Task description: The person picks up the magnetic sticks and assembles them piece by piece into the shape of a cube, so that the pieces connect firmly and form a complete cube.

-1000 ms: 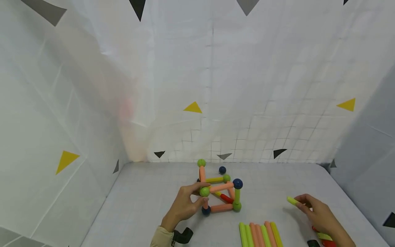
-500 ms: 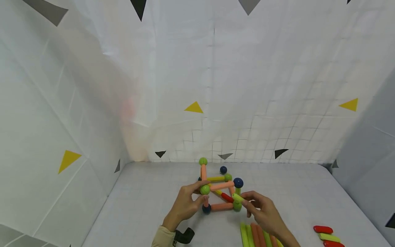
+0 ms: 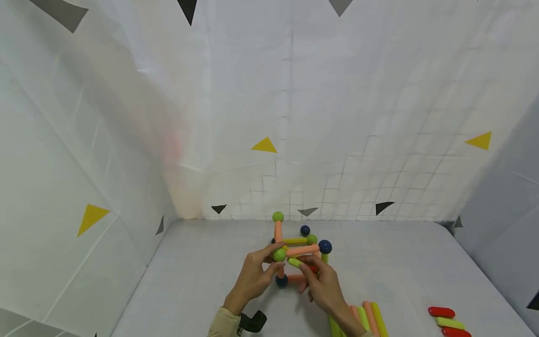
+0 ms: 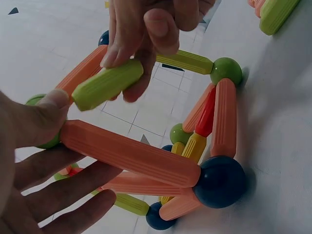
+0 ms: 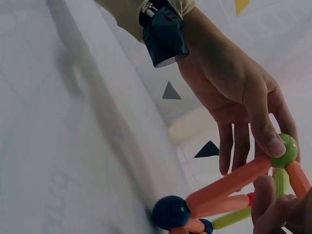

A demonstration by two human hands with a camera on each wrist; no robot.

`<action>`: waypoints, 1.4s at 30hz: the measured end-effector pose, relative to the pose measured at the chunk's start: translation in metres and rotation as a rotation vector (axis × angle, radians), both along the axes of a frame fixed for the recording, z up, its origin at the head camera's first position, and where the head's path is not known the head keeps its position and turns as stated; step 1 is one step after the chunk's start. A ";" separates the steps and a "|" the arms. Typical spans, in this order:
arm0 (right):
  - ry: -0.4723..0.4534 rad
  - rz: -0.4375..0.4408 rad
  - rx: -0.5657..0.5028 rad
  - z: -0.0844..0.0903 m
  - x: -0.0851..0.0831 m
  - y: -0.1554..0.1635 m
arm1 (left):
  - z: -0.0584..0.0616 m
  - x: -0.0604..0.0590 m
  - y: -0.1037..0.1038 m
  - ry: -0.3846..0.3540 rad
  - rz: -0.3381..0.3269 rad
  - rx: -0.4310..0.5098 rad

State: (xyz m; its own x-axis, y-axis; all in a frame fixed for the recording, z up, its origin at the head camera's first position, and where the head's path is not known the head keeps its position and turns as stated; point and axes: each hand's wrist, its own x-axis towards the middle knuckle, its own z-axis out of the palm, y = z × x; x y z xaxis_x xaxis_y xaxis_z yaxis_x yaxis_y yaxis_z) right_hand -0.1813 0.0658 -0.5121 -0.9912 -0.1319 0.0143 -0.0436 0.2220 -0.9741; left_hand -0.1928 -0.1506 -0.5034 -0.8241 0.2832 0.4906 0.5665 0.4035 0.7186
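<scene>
Green is the short stick [image 3: 294,262] that the right hand [image 3: 322,286] pinches. A second ago that hand was far off to the right; now it has brought the stick right up to the green ball [image 3: 279,254]. The left hand [image 3: 252,278] holds that ball on the stick-and-ball frame [image 3: 301,252], so the new piece looks ready to join on. The frame sits mid-table [image 3: 189,281]; white sheets with little triangles [image 3: 264,145] hang all around.

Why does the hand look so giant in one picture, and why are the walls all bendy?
Left wrist view: the left hand sits right against the lens, so it looks huge and soft, while the green stick is sharp. Head view: a wide lens bows the walls; light is even, shadows faint. Right wrist view: dimmer, with a soft shadow on the table.
</scene>
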 end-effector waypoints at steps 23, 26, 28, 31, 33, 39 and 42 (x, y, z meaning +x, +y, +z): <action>-0.048 -0.031 -0.068 -0.005 0.003 -0.006 | -0.007 0.000 0.011 0.025 0.067 0.006; -0.012 -0.063 0.021 -0.005 0.010 0.001 | -0.009 0.001 0.012 0.024 0.072 0.012; 0.025 -0.083 0.119 -0.005 0.014 0.006 | -0.009 0.002 0.013 0.020 0.072 0.015; 0.045 -0.104 0.352 -0.003 0.019 0.017 | -0.008 0.002 0.013 0.018 0.073 0.020; 0.031 -0.090 0.539 -0.001 0.021 0.026 | -0.008 0.002 0.012 0.017 0.073 0.023; -0.133 0.087 0.982 -0.001 0.025 0.048 | -0.007 0.001 0.011 0.018 0.070 0.037; -0.164 0.150 1.073 -0.005 0.028 0.054 | -0.007 0.000 0.011 0.015 0.069 0.044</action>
